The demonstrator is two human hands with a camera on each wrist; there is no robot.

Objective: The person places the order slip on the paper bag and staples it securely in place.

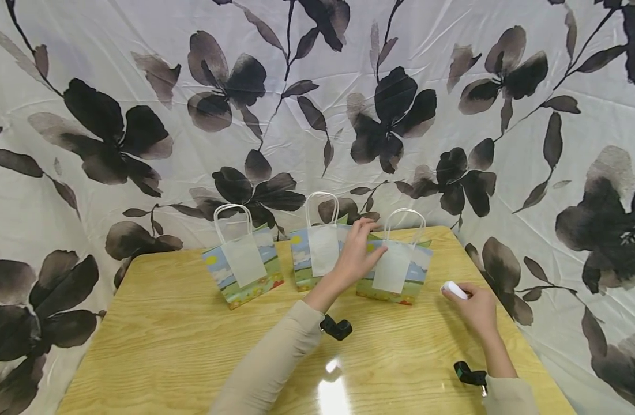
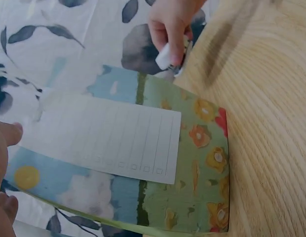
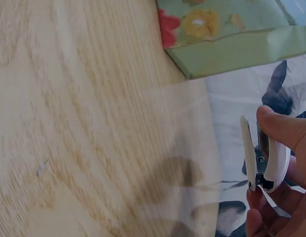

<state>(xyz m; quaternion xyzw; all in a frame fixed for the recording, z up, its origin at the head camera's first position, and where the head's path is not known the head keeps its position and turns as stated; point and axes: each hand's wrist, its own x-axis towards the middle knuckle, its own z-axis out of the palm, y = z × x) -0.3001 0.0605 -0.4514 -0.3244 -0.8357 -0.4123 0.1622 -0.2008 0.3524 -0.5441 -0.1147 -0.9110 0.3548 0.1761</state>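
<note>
My right hand [image 1: 478, 308] grips a small white stapler [image 3: 279, 163], held to the right of the right-hand paper gift bag [image 1: 420, 276]. In the right wrist view, the stapler's arms stand apart, with the thumb near one end. My left hand [image 1: 356, 253] is at the upper left of that same bag, fingers apart and reaching past its top. A white lined sheet of paper [image 2: 113, 138] with small checkboxes lies over the bag's front, which is painted with sky, grass and flowers. White twisted handles [image 1: 406, 211] rise above the bag.
Two similar bags stand to the left: a middle bag [image 1: 301, 259] partly behind my left forearm, and a tilted left bag [image 1: 270, 259]. Each has a white sheet on its front. The wooden table [image 1: 182, 346] meets a flowered cloth [image 1: 317, 115] behind.
</note>
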